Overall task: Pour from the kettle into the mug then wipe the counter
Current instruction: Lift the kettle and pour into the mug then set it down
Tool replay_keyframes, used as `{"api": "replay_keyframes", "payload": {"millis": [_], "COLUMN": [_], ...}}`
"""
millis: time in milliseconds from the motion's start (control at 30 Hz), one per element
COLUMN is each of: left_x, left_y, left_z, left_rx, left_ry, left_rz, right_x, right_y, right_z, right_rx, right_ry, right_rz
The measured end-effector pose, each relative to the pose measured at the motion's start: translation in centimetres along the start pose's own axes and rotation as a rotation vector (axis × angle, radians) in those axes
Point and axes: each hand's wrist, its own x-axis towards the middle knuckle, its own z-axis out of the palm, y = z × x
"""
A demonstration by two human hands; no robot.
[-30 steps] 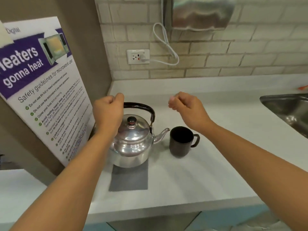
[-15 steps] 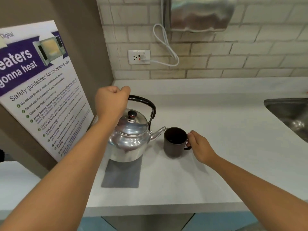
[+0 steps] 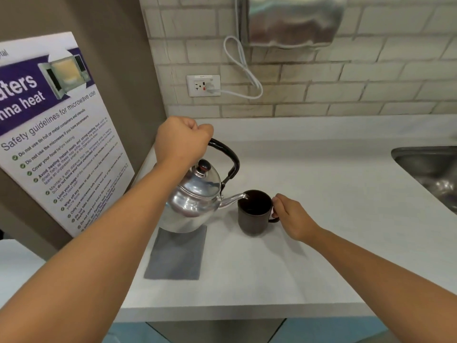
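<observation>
Left hand fingers clamped on the kettle handle, spout tipped toward 3 o'clock over the mug (right hand fingers pinch its handle) on the tabletop.

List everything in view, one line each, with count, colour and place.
kettle: one, silver with black handle, lifted and tilted, spout over the mug
mug: one, dark brown, on the counter
cloth: one, grey, flat on the counter below the kettle
counter: one, white
sink: one, steel, far right
poster: one, white and purple, left wall
socket: one, white, with white cord plugged in
left hand: gripping the kettle handle
right hand: at the mug handle
</observation>
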Motion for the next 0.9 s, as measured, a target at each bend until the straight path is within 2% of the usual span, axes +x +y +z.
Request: {"api": "replay_keyframes", "payload": {"millis": [900], "left_x": [1.1], "left_y": [4.1], "left_z": [0.3], "left_rx": [0.344], "left_ry": [-0.113], "left_rz": [0.18], "right_x": [-0.5], "right_y": [-0.4], "right_z": [-0.3], "right_rx": [-0.031], "right_ry": [-0.003], "right_rz": [0.031]}}
